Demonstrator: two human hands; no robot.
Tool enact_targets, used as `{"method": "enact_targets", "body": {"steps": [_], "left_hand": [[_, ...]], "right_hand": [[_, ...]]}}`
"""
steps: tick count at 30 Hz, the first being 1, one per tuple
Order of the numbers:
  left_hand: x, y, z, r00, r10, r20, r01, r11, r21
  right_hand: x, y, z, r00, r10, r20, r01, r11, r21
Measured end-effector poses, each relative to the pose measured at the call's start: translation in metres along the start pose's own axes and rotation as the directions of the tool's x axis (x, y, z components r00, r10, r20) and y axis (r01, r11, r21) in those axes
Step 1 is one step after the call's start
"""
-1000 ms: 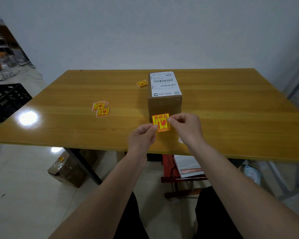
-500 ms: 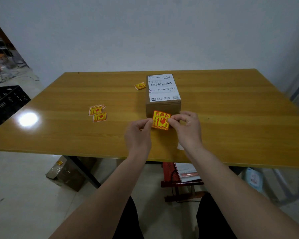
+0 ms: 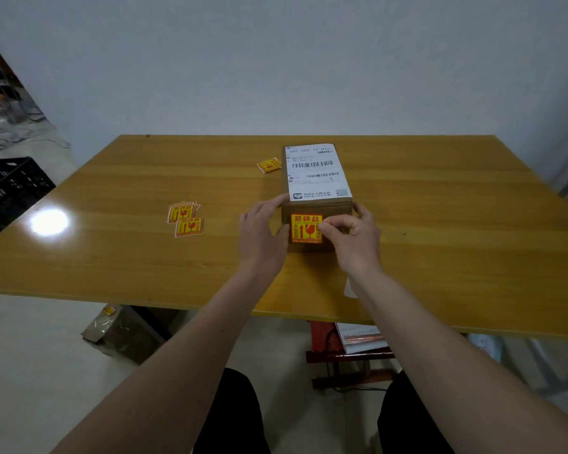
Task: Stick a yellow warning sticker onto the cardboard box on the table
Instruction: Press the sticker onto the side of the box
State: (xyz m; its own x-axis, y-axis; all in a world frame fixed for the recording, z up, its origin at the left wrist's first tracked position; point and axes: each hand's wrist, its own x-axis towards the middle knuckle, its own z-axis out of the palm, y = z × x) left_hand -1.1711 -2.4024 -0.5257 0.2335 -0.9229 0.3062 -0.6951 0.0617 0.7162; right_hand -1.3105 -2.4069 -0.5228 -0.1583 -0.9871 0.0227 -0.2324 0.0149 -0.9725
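The cardboard box (image 3: 315,204) stands a little past the middle of the table (image 3: 456,224), its white shipping label (image 3: 317,172) on top, and the yellow warning sticker (image 3: 305,228) lies against the near end face, lettering upright. The left hand (image 3: 263,237) sits at the box's nine o'clock side, fingers loosely wrapped round that corner with the thumb by the sticker's left edge. The right hand (image 3: 354,237) comes in from three o'clock, thumb on the sticker's right edge and fingers round the far corner; how hard it presses I cannot tell. The sticker looks thin, limp and tacky, so it should be handled by its margins and smoothed outward; the box looks light enough to slide, hence the bracing. Spare stickers (image 3: 185,219) lie at nine o'clock, one more (image 3: 269,165) at eleven.
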Motion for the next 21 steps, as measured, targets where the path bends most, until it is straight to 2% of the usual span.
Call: {"method": "enact_targets", "body": {"steps": [4,9,21], "left_hand": [[0.003,-0.003,0.0,1.0,0.008,-0.005,-0.008,1.0,0.01],[0.005,-0.005,0.002,1.0,0.0,-0.019,-0.001,0.996,-0.092],[0.006,-0.002,0.008,0.997,-0.061,-0.045,0.052,0.98,-0.191]], "right_hand": [[0.005,0.0,0.005,1.0,-0.015,-0.012,0.016,0.999,0.031],[0.01,0.001,0.008,0.999,-0.028,-0.034,0.029,0.999,0.037],[0.013,0.004,0.013,0.998,-0.017,-0.065,0.018,1.0,0.018]]}}
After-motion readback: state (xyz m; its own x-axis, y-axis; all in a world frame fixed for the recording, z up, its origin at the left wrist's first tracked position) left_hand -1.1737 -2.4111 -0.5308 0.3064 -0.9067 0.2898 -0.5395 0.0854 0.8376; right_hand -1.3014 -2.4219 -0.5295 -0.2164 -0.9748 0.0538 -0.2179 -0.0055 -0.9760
